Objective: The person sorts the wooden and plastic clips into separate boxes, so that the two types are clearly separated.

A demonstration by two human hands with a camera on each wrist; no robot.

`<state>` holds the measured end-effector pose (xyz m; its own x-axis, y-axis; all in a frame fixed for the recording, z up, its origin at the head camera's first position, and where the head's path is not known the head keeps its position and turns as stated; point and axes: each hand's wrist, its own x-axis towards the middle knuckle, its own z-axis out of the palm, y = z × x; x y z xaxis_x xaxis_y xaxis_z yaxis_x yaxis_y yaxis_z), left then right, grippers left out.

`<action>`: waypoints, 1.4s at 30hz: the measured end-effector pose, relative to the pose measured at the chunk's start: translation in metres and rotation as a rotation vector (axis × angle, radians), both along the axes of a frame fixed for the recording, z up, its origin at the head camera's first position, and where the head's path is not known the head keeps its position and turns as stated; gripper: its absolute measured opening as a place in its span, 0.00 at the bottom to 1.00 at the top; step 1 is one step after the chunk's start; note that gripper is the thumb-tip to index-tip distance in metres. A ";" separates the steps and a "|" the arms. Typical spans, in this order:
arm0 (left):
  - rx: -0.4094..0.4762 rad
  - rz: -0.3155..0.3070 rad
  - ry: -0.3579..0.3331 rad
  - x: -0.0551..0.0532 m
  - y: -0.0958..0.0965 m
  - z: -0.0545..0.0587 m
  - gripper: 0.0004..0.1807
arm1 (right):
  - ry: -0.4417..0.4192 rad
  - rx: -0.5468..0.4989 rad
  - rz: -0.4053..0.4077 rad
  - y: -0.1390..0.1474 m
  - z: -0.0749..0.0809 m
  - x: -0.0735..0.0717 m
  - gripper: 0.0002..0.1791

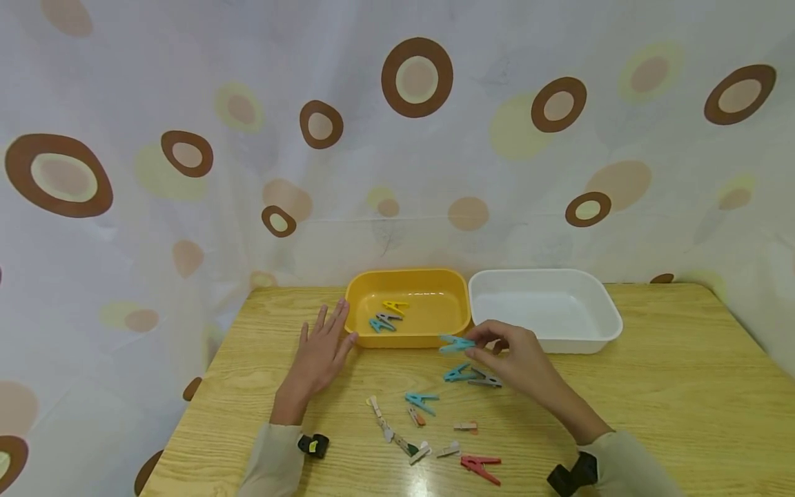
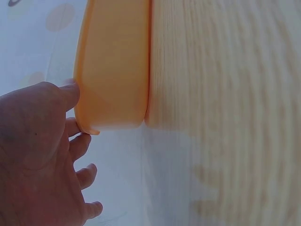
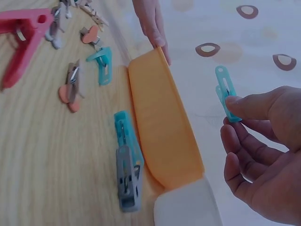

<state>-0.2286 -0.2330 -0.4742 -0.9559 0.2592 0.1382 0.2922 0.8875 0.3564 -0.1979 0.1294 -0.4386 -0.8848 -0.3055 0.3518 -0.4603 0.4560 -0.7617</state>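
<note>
My right hand (image 1: 512, 352) pinches a light blue clothespin (image 1: 456, 344) between thumb and fingers, just in front of the yellow tray (image 1: 406, 341). The right wrist view shows this clothespin (image 3: 227, 94) held by one end. My left hand (image 1: 319, 355), fingers spread, touches the rim at the tray's left end. Inside the tray lie a yellow clothespin (image 1: 395, 306), a grey one (image 1: 389, 317) and a blue one (image 1: 381, 325). Below my right hand, a blue clothespin (image 1: 458, 373) and a grey clothespin (image 1: 486, 378) lie together on the table.
A white tray (image 1: 546, 345) adjoins the yellow one on the right. Nearer on the wooden table (image 1: 671, 414) are another blue clothespin (image 1: 422, 399), a red clothespin (image 1: 481, 467) and several small wooden clothespins (image 1: 448, 450). A patterned curtain (image 1: 348, 179) hangs behind the table.
</note>
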 end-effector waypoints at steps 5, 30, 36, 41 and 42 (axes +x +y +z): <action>-0.002 0.001 0.001 -0.001 -0.001 0.000 0.37 | 0.025 -0.006 0.010 -0.019 0.006 -0.014 0.06; 0.007 0.002 0.005 0.000 -0.005 -0.001 0.36 | -0.075 0.027 0.005 -0.105 0.016 -0.084 0.08; 0.002 -0.006 0.014 -0.002 -0.005 -0.001 0.36 | -0.110 0.029 0.017 -0.118 0.019 -0.100 0.07; 0.013 -0.009 0.006 -0.001 -0.003 -0.002 0.37 | -0.124 0.046 0.023 -0.125 0.016 -0.113 0.07; 0.012 -0.009 -0.001 -0.001 -0.003 -0.002 0.37 | -0.128 0.052 0.027 -0.126 0.015 -0.115 0.07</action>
